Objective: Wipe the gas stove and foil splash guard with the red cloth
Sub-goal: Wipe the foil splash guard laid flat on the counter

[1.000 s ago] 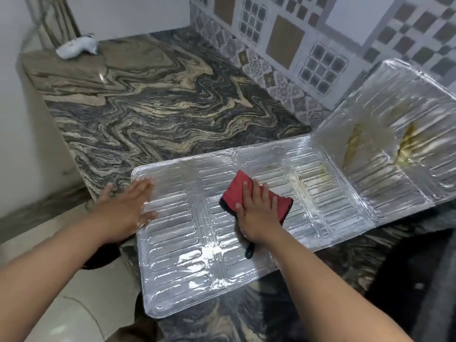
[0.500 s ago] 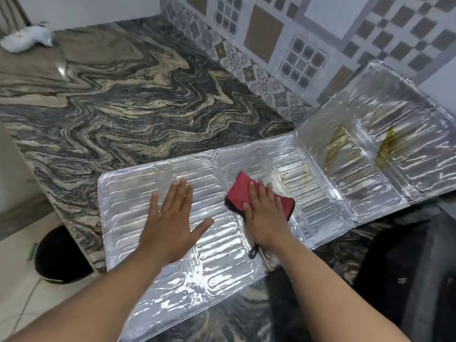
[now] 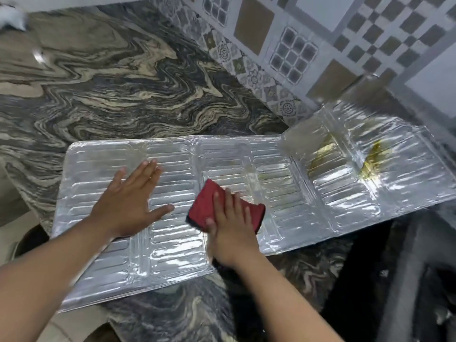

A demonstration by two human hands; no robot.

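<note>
Foil splash guard [image 3: 246,154], ribbed silver folding panels, lies flat on the grey-and-cream swirled marble desk [image 3: 111,90]; its near-left corner overhangs the desk's front edge, and the far-right panel, w/ yellow-brown grease stains [image 3: 370,164], tilts up near the tiled wall [image 3: 308,38]. Red rectangular cloth [image 3: 207,206] w/ dark edging sits on the middle panel, pinned under the right hand [image 3: 229,228], palm down, fingers stretched flat over it, no curl. Left hand [image 3: 130,201] is spread wide, palm pressed on the left panel, nothing held.
</note>
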